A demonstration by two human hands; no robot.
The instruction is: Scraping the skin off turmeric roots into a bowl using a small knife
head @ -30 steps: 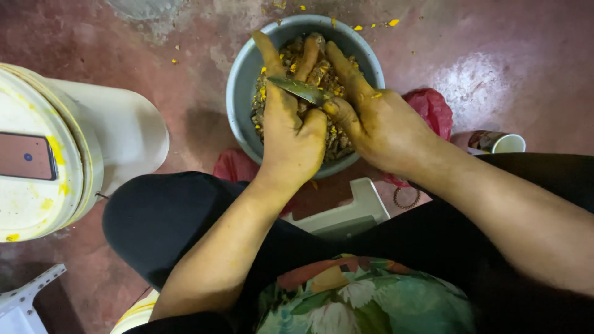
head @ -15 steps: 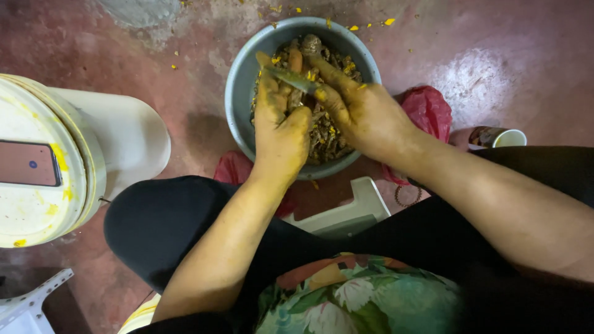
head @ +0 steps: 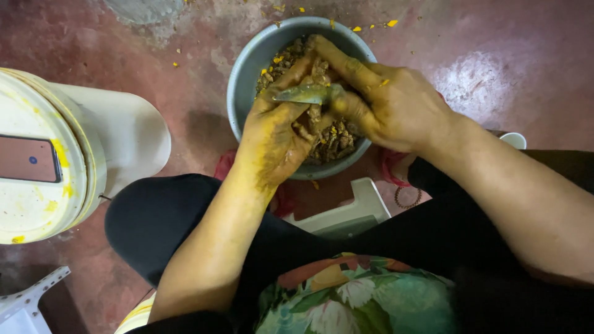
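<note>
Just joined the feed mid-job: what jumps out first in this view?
Two yellow-stained hands meet over a round grey metal bowl of brownish root pieces on the red floor, top centre. The right hand grips a small stained knife blade laid across the left hand. At far left stands a big white plastic bucket with a dark rectangular phone on its lid.

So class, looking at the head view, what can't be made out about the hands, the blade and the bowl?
- Piece held under the knife blade: hidden by left hand and right hand.
- Knife handle: covered by the right hand.
- Contents of the metal bowl: brown bits, too small to identify.
- White cup: mostly behind the right forearm.
</note>
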